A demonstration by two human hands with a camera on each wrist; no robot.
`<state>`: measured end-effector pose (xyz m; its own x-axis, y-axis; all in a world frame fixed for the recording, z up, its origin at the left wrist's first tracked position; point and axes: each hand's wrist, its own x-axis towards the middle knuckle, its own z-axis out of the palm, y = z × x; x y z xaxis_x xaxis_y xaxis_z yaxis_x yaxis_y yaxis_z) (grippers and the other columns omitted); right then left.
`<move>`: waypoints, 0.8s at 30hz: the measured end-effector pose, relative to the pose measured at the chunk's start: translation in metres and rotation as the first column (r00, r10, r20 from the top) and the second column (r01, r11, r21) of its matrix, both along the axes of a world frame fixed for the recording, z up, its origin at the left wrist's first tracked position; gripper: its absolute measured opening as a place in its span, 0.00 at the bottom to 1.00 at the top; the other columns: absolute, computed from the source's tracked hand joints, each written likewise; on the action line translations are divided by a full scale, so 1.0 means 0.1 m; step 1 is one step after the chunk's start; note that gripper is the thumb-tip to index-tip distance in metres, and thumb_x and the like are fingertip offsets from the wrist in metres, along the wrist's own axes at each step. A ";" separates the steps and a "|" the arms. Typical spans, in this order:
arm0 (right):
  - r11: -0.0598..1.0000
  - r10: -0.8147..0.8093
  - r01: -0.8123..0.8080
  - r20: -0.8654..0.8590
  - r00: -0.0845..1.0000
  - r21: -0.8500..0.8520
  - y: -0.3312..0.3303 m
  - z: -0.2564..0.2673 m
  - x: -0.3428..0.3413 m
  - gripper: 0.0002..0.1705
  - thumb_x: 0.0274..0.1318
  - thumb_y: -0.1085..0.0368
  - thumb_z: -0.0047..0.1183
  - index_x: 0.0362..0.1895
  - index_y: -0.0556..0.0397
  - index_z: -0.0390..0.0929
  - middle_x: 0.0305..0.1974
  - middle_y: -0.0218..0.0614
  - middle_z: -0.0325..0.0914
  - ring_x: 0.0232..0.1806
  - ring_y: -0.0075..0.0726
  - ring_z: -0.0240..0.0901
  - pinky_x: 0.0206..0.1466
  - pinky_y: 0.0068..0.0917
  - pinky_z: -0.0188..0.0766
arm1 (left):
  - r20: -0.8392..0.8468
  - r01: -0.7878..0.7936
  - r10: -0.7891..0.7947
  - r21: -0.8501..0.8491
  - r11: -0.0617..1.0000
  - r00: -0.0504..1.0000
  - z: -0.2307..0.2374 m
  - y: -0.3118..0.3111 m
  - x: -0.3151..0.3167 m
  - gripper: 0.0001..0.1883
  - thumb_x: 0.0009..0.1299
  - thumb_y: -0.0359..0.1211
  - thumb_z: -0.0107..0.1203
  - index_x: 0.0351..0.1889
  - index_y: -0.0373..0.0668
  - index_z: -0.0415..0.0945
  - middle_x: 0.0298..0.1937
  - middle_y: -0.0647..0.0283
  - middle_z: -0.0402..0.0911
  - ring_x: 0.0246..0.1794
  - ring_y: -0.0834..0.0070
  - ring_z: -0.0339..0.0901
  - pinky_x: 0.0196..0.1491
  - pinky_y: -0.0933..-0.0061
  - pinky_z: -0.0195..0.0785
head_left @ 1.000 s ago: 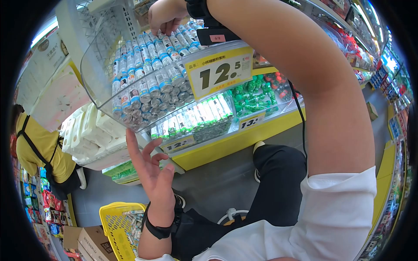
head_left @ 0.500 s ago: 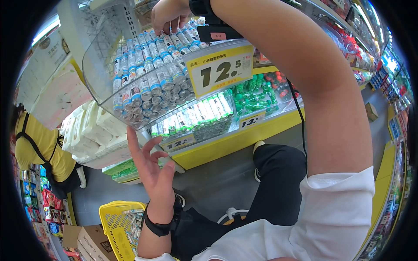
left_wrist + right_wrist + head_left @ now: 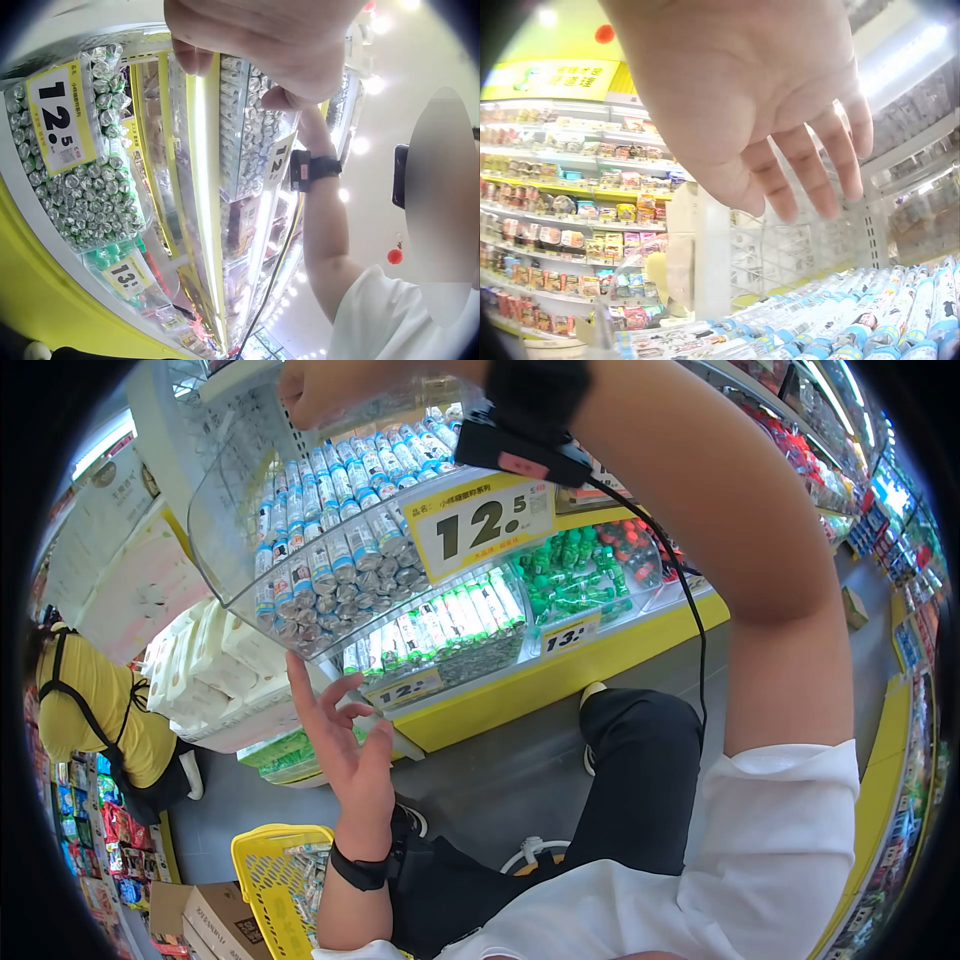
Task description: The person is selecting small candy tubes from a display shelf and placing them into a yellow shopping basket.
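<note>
A clear plastic bin [image 3: 222, 585] holds stacked candy rolls [image 3: 345, 555] with blue bands and silver twisted ends. Over its far left part hovers my right hand [image 3: 345, 388], partly cut off by the top of the head view. In the right wrist view, the right hand's fingers [image 3: 804, 169] hang straight and spread above the rolls, holding nothing. My left hand [image 3: 352, 760] is raised below the bin, its index fingertip right at the bin's lower front edge and its other fingers loosely bent. No object is in the left hand.
A price tag [image 3: 478, 528] fronts the bin. Lower bins hold green-banded rolls [image 3: 445, 625] and green packets [image 3: 575, 575]. A yellow basket [image 3: 250, 850] with rolls stands at lower left beside a cardboard box [image 3: 215, 920]. A person in yellow [image 3: 100, 700] is at left. A black cable [image 3: 700, 650] trails from the right wrist.
My right hand has lifted off the rolls and moved left and up, nearer the camera. The left hand has stayed almost still under the bin.
</note>
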<state>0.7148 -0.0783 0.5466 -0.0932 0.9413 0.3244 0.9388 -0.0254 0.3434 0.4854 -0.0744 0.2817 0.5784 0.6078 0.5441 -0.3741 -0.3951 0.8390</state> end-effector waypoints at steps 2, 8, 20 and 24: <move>0.995 0.054 -0.048 -0.069 0.996 0.083 -0.17 -0.06 -0.12 0.17 0.46 0.61 0.49 0.34 0.60 0.83 0.34 0.56 0.81 0.38 0.58 0.78 0.44 0.48 0.72 | 0.002 0.000 0.000 0.004 1.000 1.000 0.00 0.00 0.00 0.48 0.54 0.22 0.49 0.77 0.41 0.44 0.80 0.58 0.42 0.57 0.67 0.68 0.47 0.75 0.65; 0.957 0.195 -0.142 -0.199 0.960 0.252 -0.96 -0.41 -0.47 0.12 0.48 0.61 0.51 0.30 0.57 0.81 0.31 0.52 0.78 0.37 0.58 0.76 0.43 0.47 0.71 | 0.005 -0.004 0.004 0.010 1.000 1.000 0.00 0.01 0.00 0.47 0.55 0.21 0.50 0.77 0.41 0.44 0.79 0.59 0.44 0.56 0.68 0.68 0.47 0.76 0.66; 0.891 0.444 -0.417 -0.541 0.714 0.181 -1.91 -1.90 -0.85 0.09 0.51 0.64 0.58 0.26 0.50 0.72 0.24 0.33 0.66 0.30 0.42 0.68 0.35 0.37 0.63 | 0.007 -0.045 0.045 0.018 0.999 0.999 0.05 0.00 0.02 0.44 0.59 0.23 0.50 0.76 0.40 0.45 0.77 0.60 0.48 0.54 0.70 0.69 0.48 0.77 0.66; 0.864 0.461 -0.472 -0.655 0.599 0.177 -1.97 -2.23 -0.86 0.09 0.54 0.63 0.57 0.26 0.50 0.72 0.24 0.33 0.66 0.30 0.42 0.68 0.36 0.37 0.63 | 0.008 -0.065 0.065 0.000 0.998 0.998 0.10 0.01 -0.02 0.41 0.61 0.26 0.50 0.75 0.39 0.49 0.75 0.59 0.53 0.54 0.71 0.71 0.49 0.77 0.65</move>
<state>0.6289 -0.2749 0.3238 -0.2898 0.8361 0.4657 0.7964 0.4806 -0.3672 0.4838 -0.0736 0.2912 0.5330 0.6443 0.5485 -0.3543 -0.4188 0.8361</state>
